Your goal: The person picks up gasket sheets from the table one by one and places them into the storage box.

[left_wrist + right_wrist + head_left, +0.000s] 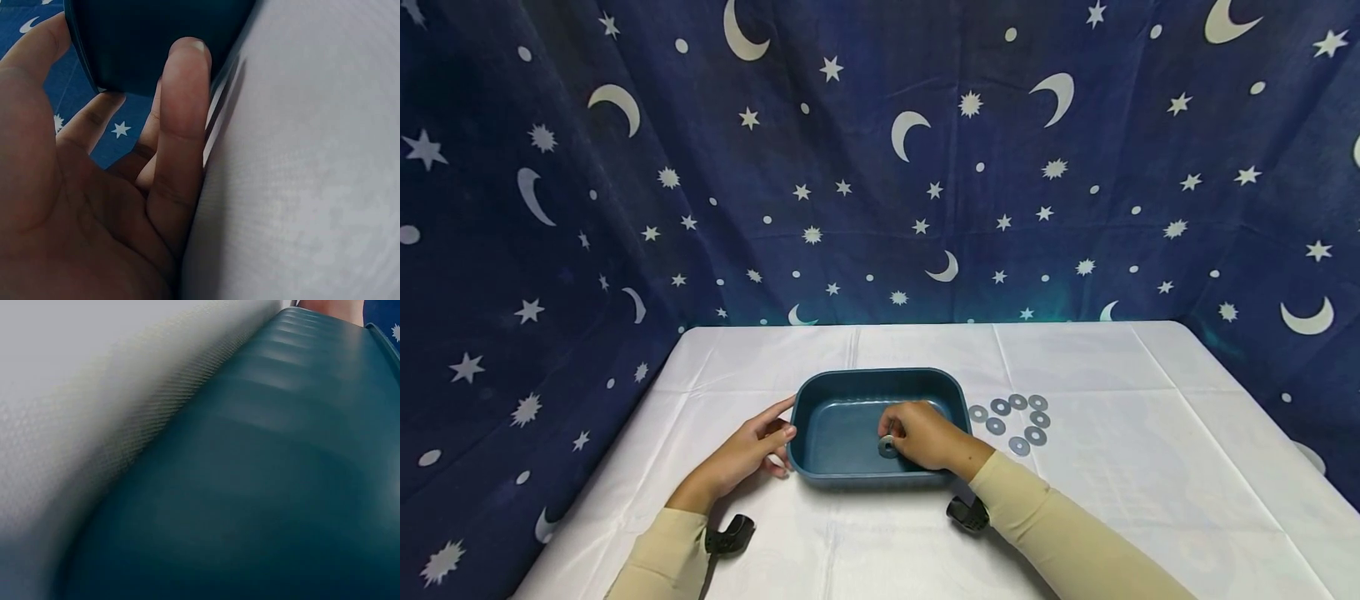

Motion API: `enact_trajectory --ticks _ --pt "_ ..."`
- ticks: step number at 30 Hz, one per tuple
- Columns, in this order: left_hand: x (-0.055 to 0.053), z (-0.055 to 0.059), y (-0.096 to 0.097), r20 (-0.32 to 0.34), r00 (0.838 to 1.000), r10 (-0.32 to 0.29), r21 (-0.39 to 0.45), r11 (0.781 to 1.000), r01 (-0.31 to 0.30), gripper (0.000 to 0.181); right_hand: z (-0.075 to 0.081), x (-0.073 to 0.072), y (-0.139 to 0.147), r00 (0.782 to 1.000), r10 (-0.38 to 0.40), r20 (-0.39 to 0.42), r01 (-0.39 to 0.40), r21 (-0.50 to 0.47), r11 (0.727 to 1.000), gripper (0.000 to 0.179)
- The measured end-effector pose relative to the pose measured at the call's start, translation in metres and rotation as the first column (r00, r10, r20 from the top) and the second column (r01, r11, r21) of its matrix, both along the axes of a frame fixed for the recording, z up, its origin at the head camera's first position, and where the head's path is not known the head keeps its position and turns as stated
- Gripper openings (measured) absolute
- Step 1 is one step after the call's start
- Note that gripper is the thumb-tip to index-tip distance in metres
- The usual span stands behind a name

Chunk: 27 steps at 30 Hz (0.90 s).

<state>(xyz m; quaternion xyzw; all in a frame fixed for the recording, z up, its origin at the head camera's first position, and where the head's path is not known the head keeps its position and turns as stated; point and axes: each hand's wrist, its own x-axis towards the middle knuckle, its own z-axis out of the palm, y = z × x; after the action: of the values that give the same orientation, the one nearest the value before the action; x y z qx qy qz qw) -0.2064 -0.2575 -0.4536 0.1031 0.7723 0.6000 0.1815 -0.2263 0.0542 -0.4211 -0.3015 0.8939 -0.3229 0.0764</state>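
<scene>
A dark teal rectangular tub (850, 477) sits on the white-covered table. My left hand (741, 454) is at its left end, fingers fairly straight, with fingertips touching the rim and outer wall. In the left wrist view those fingers (181, 119) reach to the teal wall. Inside the tub, my right hand (925, 435) pinches a grey flat washer (887, 447) between thumb and fingers, low over the tub's floor. The right wrist view is filled by the tub's outer side (262, 475); the right hand does not show there.
Several loose grey washers (1035, 436) lie flat on the white tablecloth (1112, 467), just right of the tub. A dark blue curtain (865, 167) with moons and stars hangs behind and beside the table. Black wrist cameras (730, 535) sit below both hands.
</scene>
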Motion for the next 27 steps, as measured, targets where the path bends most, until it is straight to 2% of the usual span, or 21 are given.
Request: enact_trajectory --ticks 11,19,27 --pt "0.0015 0.0008 0.0004 0.001 1.000 0.006 0.009 1.000 -0.006 0.070 -0.0031 -0.0019 -0.0003 1.000 0.007 -0.012 -0.007 -0.002 1.000 0.016" --pt "0.0002 0.0008 0.0007 0.004 1.000 -0.004 0.005 1.000 0.004 0.071 -0.0035 -0.0014 0.0006 1.000 -0.008 0.016 0.008 -0.003 1.000 0.016" --pt "0.0004 0.0008 0.0011 0.001 1.000 0.001 0.003 1.000 -0.001 0.071 -0.0001 0.0007 0.0008 1.000 -0.028 -0.010 0.028 0.026 0.999 0.011"
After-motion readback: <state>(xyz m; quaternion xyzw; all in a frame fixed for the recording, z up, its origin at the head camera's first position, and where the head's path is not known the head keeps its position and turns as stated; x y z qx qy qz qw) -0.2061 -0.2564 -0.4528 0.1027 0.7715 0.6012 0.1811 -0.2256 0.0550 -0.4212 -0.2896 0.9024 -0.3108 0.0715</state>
